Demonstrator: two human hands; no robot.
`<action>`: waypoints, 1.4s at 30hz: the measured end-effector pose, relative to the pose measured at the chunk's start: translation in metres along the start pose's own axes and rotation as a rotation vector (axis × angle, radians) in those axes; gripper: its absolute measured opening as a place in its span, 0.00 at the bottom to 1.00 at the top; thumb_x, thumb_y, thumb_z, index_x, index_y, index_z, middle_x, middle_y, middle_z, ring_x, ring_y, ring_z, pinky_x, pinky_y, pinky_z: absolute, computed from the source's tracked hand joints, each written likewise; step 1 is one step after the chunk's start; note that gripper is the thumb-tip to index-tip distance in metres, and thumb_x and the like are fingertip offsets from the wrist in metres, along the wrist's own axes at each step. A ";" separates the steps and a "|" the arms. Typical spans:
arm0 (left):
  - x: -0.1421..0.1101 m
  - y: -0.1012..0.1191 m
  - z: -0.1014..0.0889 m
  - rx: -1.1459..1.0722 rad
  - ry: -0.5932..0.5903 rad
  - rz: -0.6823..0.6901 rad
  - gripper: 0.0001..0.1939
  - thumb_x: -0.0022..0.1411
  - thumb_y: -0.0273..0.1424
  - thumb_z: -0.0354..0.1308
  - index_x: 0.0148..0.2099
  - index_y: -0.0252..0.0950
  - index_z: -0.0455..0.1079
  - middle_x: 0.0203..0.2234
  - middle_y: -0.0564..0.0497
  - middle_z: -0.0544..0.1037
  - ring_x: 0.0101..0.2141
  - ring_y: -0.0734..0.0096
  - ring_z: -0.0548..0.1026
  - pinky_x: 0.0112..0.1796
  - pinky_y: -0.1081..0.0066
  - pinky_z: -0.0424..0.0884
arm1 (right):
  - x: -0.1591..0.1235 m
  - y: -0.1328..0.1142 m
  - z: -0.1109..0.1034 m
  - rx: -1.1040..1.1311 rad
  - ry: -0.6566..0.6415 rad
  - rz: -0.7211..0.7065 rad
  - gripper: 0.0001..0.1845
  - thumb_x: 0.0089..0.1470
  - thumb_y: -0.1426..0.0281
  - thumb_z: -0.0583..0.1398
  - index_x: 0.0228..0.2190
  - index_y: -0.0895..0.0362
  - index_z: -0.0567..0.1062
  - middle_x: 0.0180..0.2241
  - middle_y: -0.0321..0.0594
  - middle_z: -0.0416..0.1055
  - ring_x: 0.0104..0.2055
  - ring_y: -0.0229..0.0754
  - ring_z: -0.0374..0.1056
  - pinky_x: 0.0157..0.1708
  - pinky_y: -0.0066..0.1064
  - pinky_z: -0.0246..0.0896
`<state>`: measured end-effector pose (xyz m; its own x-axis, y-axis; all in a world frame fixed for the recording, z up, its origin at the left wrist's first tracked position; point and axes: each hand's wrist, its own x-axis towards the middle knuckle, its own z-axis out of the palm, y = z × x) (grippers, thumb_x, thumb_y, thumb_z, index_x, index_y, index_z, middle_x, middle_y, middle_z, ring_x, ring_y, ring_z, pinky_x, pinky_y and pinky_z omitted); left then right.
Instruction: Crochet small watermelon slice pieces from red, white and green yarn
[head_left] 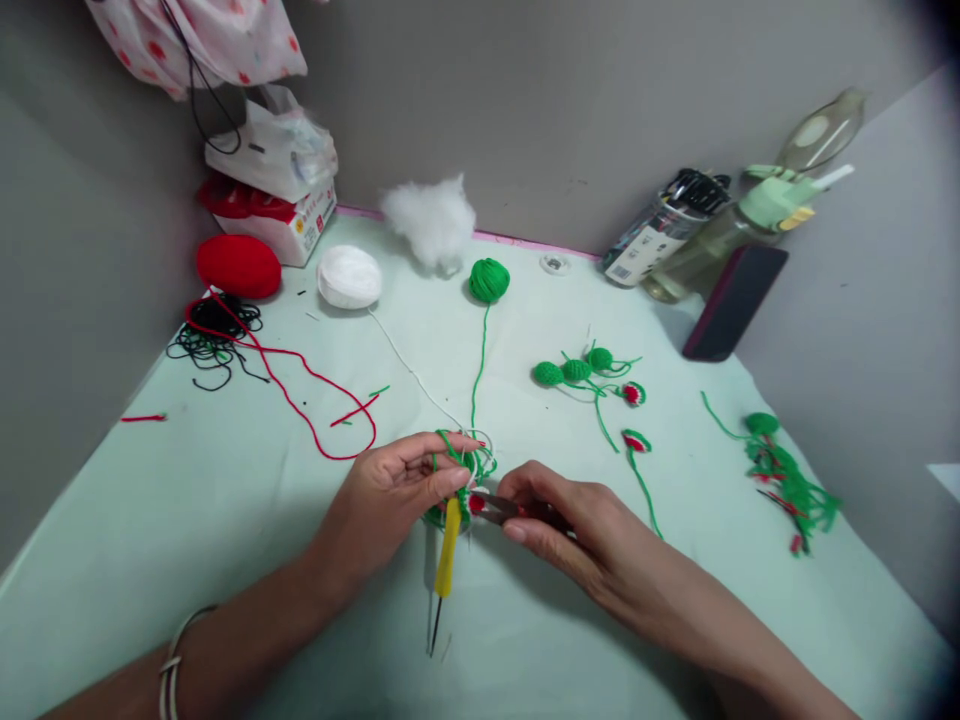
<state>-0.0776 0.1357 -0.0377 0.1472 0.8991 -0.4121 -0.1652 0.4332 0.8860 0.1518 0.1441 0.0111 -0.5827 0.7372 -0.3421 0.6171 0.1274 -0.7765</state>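
Observation:
My left hand (409, 480) is closed on a small crochet piece (466, 497) in green, white and red, with loops of green yarn around the fingers. In my right hand (570, 520) are small thread snips (499, 507), their dark metal blades reaching to the right side of the piece. A crochet hook with a yellow handle (448, 550) hangs below the left fingertips, its metal end pointing toward me. From the piece, strands run back to a green yarn ball (489, 281) and a white yarn ball (349, 277). The fingers partly hide the stitches.
A red yarn ball (238, 266) and tangled black yarn (217, 325) lie left. White stuffing (433, 222) sits at the back. Several green crochet balls (576, 370) and a yarn scrap pile (787, 480) lie right, near a phone (735, 303), bottle (712, 245) and pen holder (652, 235).

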 end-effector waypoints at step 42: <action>-0.005 0.001 0.002 -0.175 -0.032 -0.023 0.10 0.61 0.36 0.72 0.45 0.40 0.85 0.35 0.50 0.88 0.34 0.69 0.82 0.38 0.73 0.76 | 0.018 0.003 0.009 0.450 0.004 0.011 0.23 0.65 0.48 0.63 0.35 0.56 0.74 0.29 0.33 0.66 0.30 0.36 0.58 0.30 0.29 0.54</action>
<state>-0.0770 0.1318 -0.0344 0.1838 0.8878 -0.4220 -0.3285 0.4601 0.8248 0.1382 0.1521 -0.0023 -0.5750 0.7394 -0.3503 0.3310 -0.1814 -0.9260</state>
